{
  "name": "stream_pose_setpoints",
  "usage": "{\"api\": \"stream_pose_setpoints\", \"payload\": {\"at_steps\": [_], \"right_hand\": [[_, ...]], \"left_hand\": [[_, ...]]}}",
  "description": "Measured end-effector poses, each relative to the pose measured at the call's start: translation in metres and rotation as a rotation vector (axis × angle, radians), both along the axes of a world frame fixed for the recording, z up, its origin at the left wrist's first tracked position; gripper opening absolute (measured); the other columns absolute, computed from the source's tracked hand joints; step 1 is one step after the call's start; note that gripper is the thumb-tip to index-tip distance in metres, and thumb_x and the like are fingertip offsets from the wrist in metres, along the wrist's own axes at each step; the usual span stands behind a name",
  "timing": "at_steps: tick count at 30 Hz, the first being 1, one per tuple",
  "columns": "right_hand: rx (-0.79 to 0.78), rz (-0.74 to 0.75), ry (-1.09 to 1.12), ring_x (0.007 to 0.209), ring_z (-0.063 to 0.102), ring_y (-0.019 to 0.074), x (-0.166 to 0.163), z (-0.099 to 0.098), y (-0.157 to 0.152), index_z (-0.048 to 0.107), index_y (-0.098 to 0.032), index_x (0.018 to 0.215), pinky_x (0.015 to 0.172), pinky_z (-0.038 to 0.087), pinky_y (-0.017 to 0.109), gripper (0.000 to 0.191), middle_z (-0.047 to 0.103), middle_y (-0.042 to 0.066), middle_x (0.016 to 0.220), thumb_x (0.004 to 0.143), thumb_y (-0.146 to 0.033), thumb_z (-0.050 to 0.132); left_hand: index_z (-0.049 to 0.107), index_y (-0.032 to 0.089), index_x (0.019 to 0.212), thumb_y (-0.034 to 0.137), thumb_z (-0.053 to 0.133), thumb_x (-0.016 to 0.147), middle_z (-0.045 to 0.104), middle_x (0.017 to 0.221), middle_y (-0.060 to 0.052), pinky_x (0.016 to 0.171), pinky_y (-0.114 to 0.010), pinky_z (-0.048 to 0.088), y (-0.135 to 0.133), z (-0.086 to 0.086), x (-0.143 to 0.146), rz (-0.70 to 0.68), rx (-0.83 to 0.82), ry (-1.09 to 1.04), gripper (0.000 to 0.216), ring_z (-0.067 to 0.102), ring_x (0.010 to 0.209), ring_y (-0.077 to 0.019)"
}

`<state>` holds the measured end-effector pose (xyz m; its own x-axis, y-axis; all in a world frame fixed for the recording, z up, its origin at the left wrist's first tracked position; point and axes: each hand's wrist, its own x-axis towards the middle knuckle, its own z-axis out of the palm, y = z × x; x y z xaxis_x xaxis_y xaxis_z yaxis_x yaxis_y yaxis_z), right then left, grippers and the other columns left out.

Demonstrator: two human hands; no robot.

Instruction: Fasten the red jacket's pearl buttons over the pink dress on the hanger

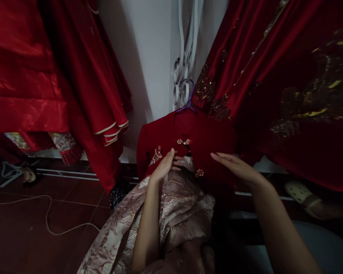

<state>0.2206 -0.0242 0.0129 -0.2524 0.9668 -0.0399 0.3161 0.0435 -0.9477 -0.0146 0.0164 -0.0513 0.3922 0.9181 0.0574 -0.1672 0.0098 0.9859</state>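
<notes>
Hands meet at the front of a dark red jacket [188,133] that hangs on a purple hanger [188,102] from a white hook rack [181,76] on the wall. The left hand [164,165] pinches the cloth at the front opening, just under the upper pearl clasp [183,141], with the fingers curled into the gap. The right hand [234,165] is flat and relaxed — it lies on the right front panel and grasps nothing, its fingers pointing toward the lower clasp [199,173].

I judge the step as work on the front closure: 1 clasp looks joined, the lower one not yet. The next move probably calls for holding both edges together with fine finger control, because the clasps are small.

The jacket hangs with its long axis vertical, collar up toward the hanger, front toward the camera. Under it hangs a pale pink brocade skirt [183,213], which falls toward the dark red tile floor [31,228].

Around them hang other red satin garments [31,76] — on the right one with gold embroidery [317,95]. A white cable [48,217] lies on the floor.
</notes>
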Motion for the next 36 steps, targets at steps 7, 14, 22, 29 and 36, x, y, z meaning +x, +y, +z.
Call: {"api": "stream_pose_setpoints", "payload": {"at_steps": [7,14,22,29,36], "right_hand": [[0.14,0.095,-0.09,0.089,0.06,0.0197,-0.001,-0.004,-0.001,0.06,-0.021,0.105,0.072,0.053,0.031,0.04,0.064,0.007,0.101,0.076,-0.048,0.059],[0.109,0.196,-0.097,0.092,0.058,0.0189,-0.008,0.003,-0.008,0.051,-0.019,0.113,0.079,0.048,0.032,0.044,0.064,0.009,0.096,0.078,-0.045,0.058],[0.212,0.149,-0.041,0.071,0.055,0.0135,-0.004,-0.003,-0.003,0.048,-0.02,0.105,0.072,0.048,0.03,0.03,0.056,0.002,0.075,0.081,-0.038,0.054],[0.226,0.129,0.065,0.063,0.055,0.0123,-0.043,0.019,-0.028,0.051,-0.021,0.1,0.047,0.05,0.023,0.026,0.056,0.004,0.079,0.079,-0.037,0.056],[0.38,-0.054,0.023,0.081,0.06,0.0166,-0.096,-0.024,-0.014,0.047,-0.021,0.105,0.061,0.056,0.029,0.042,0.057,0.006,0.091,0.073,-0.042,0.063]], "left_hand": [[0.051,0.015,0.106,0.054,0.061,0.069,0.059,0.07,0.0,0.054,-0.022,0.046,-0.011,0.005,0.002,-0.229,0.05,0.108,0.055,0.057,0.057,-0.0104],[0.052,0.016,0.116,0.041,0.063,0.073,0.063,0.084,-0.003,0.076,-0.026,0.047,-0.006,-0.008,0.019,0.042,0.182,0.124,0.052,0.058,0.077,-0.0118],[0.061,0.015,0.101,0.037,0.07,0.066,0.067,0.098,-0.007,0.085,-0.032,0.047,-0.018,0.006,0.008,-0.067,0.069,-0.076,0.042,0.061,0.09,-0.0176],[0.057,0.015,0.081,0.035,0.075,0.059,0.062,0.07,0.003,0.067,-0.021,0.047,-0.032,0.039,-0.02,0.27,0.141,-0.148,0.034,0.057,0.064,-0.0085],[0.061,0.014,0.089,0.039,0.063,0.072,0.063,0.076,-0.002,0.06,-0.021,0.048,-0.037,0.046,-0.037,0.119,0.233,0.081,0.031,0.058,0.063,-0.0092]]}}
